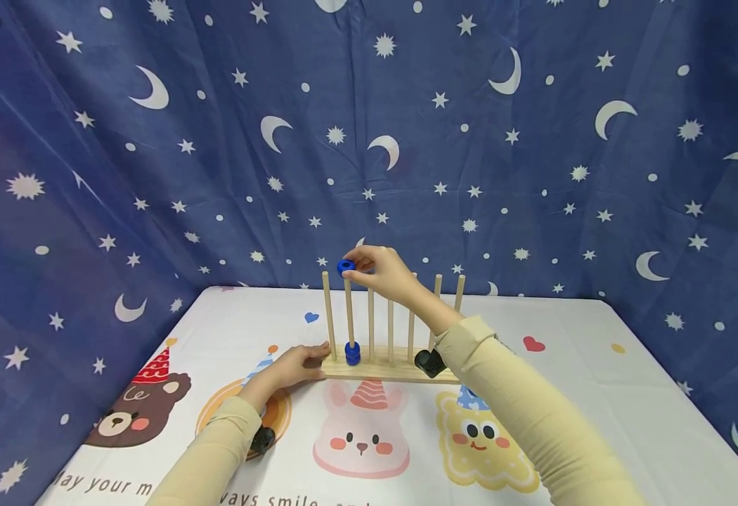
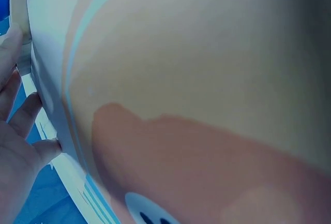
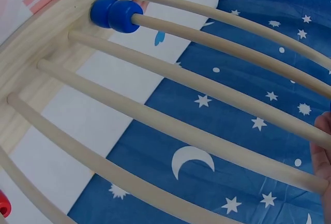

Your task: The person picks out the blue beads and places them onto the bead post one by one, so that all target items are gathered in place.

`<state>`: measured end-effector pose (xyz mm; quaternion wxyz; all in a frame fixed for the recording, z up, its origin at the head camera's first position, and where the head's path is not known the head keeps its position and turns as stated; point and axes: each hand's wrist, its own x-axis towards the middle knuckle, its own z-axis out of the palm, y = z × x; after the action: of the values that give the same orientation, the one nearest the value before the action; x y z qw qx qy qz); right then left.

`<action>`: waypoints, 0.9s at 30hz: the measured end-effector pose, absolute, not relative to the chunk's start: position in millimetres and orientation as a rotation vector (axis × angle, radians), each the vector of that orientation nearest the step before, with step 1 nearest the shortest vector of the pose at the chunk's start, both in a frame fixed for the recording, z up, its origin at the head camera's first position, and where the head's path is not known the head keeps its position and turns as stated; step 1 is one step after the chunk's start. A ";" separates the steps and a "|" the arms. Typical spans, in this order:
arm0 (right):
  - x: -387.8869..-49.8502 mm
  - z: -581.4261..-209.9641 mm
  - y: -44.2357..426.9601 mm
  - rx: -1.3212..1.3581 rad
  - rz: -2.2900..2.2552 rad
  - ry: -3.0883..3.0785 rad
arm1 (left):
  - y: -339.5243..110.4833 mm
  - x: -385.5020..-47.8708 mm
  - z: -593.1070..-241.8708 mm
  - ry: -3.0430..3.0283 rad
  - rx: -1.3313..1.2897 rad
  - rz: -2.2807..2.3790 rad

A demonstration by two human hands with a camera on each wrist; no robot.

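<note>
A wooden peg rack (image 1: 382, 369) with a row of upright rods stands on the table. My right hand (image 1: 384, 270) pinches a blue bead (image 1: 346, 266) at the top of the second rod from the left. Lower on that same rod, blue beads (image 1: 353, 353) sit stacked at the base; the right wrist view shows these beads (image 3: 116, 14) too. My left hand (image 1: 299, 365) holds the left end of the rack's base, thumb in front. In the left wrist view, the left hand's fingers (image 2: 31, 113) are spread beside the base.
A red bead (image 3: 4, 203) shows at the edge of the right wrist view, near another rod. The white tablecloth (image 1: 571, 393) carries printed cartoon figures. Behind the table hangs a blue curtain (image 1: 407, 176) with moons and stars. Black wrist cameras sit on both arms.
</note>
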<state>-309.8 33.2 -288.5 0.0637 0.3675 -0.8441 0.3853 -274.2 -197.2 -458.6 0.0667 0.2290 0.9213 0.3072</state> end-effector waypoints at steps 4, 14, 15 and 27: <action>-308.7 -290.6 32.4 1.094 1.150 -2.559 | -197.2 -272.0 -459.8 2.779 0.697 0.904; -309.8 -290.3 31.1 1.103 1.110 -2.577 | -197.7 -271.1 -455.8 2.778 0.709 0.928; -309.6 -290.7 31.7 1.099 1.112 -2.573 | -197.5 -271.2 -456.2 2.779 0.715 0.926; -311.1 -291.4 30.6 1.122 1.065 -2.548 | -197.1 -274.3 -455.8 2.774 0.739 0.933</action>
<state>-311.1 30.6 -291.4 0.0802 0.3753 -0.8520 0.3561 -274.3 -197.1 -455.8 0.0613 0.2444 0.9172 0.3085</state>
